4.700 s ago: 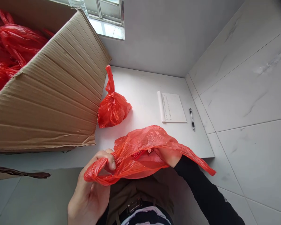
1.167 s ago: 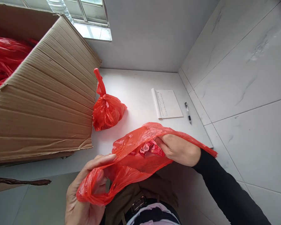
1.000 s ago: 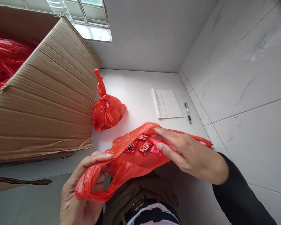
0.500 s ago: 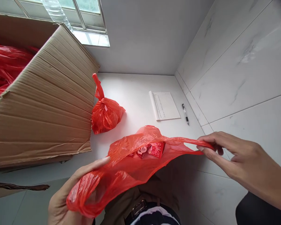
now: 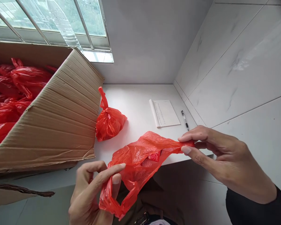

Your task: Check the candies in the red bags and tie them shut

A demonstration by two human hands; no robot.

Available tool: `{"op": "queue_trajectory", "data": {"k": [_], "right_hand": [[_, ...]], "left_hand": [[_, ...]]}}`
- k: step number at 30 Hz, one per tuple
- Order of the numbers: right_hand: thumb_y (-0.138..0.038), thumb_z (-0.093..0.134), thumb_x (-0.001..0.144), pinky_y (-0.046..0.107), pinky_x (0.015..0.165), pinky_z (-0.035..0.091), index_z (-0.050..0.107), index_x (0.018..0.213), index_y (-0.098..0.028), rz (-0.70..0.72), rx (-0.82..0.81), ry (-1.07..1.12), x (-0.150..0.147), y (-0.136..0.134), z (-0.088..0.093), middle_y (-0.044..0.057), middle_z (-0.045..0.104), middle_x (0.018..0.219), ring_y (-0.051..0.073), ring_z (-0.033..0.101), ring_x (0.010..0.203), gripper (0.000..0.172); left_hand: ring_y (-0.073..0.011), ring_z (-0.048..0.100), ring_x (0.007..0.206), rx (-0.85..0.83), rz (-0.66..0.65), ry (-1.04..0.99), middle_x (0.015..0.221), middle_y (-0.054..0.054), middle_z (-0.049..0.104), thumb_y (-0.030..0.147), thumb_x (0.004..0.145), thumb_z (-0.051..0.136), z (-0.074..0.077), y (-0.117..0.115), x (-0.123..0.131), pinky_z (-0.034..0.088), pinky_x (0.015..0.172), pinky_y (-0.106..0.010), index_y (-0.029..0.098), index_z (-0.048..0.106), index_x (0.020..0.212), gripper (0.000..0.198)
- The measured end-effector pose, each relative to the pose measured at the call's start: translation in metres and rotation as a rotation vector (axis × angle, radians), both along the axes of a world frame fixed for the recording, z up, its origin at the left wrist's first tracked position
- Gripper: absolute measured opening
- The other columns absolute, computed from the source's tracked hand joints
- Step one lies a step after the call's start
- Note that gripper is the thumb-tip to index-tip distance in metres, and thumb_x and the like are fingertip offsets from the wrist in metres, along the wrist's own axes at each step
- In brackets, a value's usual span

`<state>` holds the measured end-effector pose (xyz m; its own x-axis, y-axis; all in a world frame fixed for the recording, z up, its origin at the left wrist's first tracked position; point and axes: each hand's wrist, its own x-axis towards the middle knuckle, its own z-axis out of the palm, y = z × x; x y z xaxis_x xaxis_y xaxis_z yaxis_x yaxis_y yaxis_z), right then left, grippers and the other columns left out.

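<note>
Right hand (image 5: 189, 145): I see thumb and fingers pinched on one gathered handle of the open bag (image 5: 137, 159).
Left hand (image 5: 96, 190): at the bag's other handle, thumb and index finger against the red plastic; from here I cannot tell whether they are clamped on it.
Hands: apart, with the bag stretched between them.
Open bag: held over the table's front edge, partly collapsed, one handle loop hanging by the left thumb.
Packets (image 5: 154, 156): red, inside the bag, mostly hidden from me.
Tied bag (image 5: 111, 125): knotted, on the table (image 5: 135, 93), just beside the box.
Box (image 5: 53, 115): cardboard, filled with red bags (image 5: 30, 76).
Notebook (image 5: 167, 113): open on the table, near the pen (image 5: 184, 118).
</note>
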<state>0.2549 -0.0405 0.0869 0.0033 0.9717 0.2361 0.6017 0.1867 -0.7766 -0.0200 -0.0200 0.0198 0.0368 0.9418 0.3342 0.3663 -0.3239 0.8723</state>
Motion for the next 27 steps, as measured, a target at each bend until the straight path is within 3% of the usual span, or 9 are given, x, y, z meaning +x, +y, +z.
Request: {"op": "queue_trajectory", "data": {"k": [3,6,9,12,15,17,20,24,27], "right_hand": [[-0.020,0.069,0.092,0.019,0.073,0.060,0.068,0.116,-0.031,0.154,-0.019,0.042,-0.017,0.005,-0.006,-0.003,0.070,0.097,0.009,0.067,0.081,0.026],[-0.014,0.064,0.094,0.021,0.078,0.061,0.054,0.139,-0.026,0.366,0.045,0.046,-0.046,0.013,-0.016,0.001,0.072,0.109,0.010,0.068,0.087,0.048],[-0.006,0.057,0.093,0.025,0.076,0.061,0.061,0.130,-0.019,0.379,0.132,-0.015,-0.066,0.021,-0.022,0.006,0.073,0.109,0.013,0.069,0.089,0.039],[-0.005,0.060,0.090,0.024,0.073,0.060,0.067,0.118,-0.021,0.390,0.092,0.023,-0.067,0.027,-0.020,0.003,0.074,0.103,0.013,0.070,0.087,0.034],[-0.009,0.060,0.093,0.021,0.070,0.059,0.070,0.114,-0.027,0.358,0.060,0.080,-0.059,0.029,-0.014,-0.001,0.072,0.094,0.011,0.069,0.081,0.029],[-0.013,0.059,0.096,0.022,0.067,0.059,0.069,0.115,-0.029,0.325,0.057,0.049,-0.055,0.028,-0.011,-0.001,0.070,0.093,0.011,0.068,0.077,0.027],[-0.020,0.060,0.097,0.023,0.069,0.060,0.062,0.123,-0.032,0.271,0.107,-0.060,-0.053,0.026,-0.008,0.000,0.072,0.102,0.012,0.068,0.076,0.028],[-0.022,0.058,0.099,0.021,0.068,0.059,0.062,0.109,-0.030,0.344,0.206,-0.168,-0.058,0.027,-0.005,0.000,0.069,0.092,0.012,0.067,0.072,0.014],[-0.023,0.056,0.099,0.020,0.070,0.060,0.066,0.105,-0.030,0.413,0.254,-0.251,-0.062,0.033,-0.004,0.003,0.067,0.102,0.013,0.070,0.084,0.014]], "left_hand": [[-0.0255,0.054,0.114,0.045,-0.111,-0.008,0.116,-0.005,0.060,0.026,0.089,0.065,0.012,0.015,0.008,0.037,0.102,-0.034,0.027,0.079,0.086,0.014],[-0.0158,0.056,0.074,-0.200,-0.434,-0.174,0.079,0.000,0.061,0.027,0.099,0.050,0.023,0.035,0.031,0.045,0.072,-0.027,0.021,0.065,0.080,0.025],[-0.0103,0.043,0.058,-0.372,-0.578,-0.288,0.065,0.004,0.051,0.030,0.099,0.051,0.025,0.048,0.046,0.037,0.056,-0.023,0.019,0.051,0.072,0.029],[-0.0115,0.052,0.061,-0.496,-0.664,-0.362,0.071,0.003,0.058,0.036,0.098,0.054,0.019,0.049,0.039,0.043,0.059,-0.023,0.021,0.055,0.097,0.015],[-0.0159,0.060,0.072,-0.616,-0.759,-0.439,0.080,-0.001,0.064,0.041,0.099,0.053,0.013,0.042,0.023,0.050,0.073,-0.030,0.023,0.046,0.130,0.037],[-0.0175,0.061,0.080,-0.565,-0.713,-0.423,0.086,-0.003,0.064,0.041,0.097,0.057,0.012,0.037,0.017,0.050,0.081,-0.033,0.021,0.053,0.124,0.034],[-0.0197,0.062,0.087,-0.422,-0.480,-0.374,0.091,-0.006,0.066,0.039,0.100,0.051,0.011,0.031,0.022,0.050,0.086,-0.034,0.019,0.063,0.103,0.024],[-0.0260,0.062,0.103,-0.255,-0.367,-0.201,0.114,-0.008,0.068,0.026,0.084,0.066,0.009,0.022,0.039,0.049,0.092,-0.038,0.025,0.057,0.128,0.045],[-0.0193,0.055,0.073,-0.274,-0.454,-0.178,0.079,-0.003,0.062,0.032,0.083,0.068,0.010,0.020,0.045,0.046,0.072,-0.032,0.022,0.064,0.092,0.014]]}}
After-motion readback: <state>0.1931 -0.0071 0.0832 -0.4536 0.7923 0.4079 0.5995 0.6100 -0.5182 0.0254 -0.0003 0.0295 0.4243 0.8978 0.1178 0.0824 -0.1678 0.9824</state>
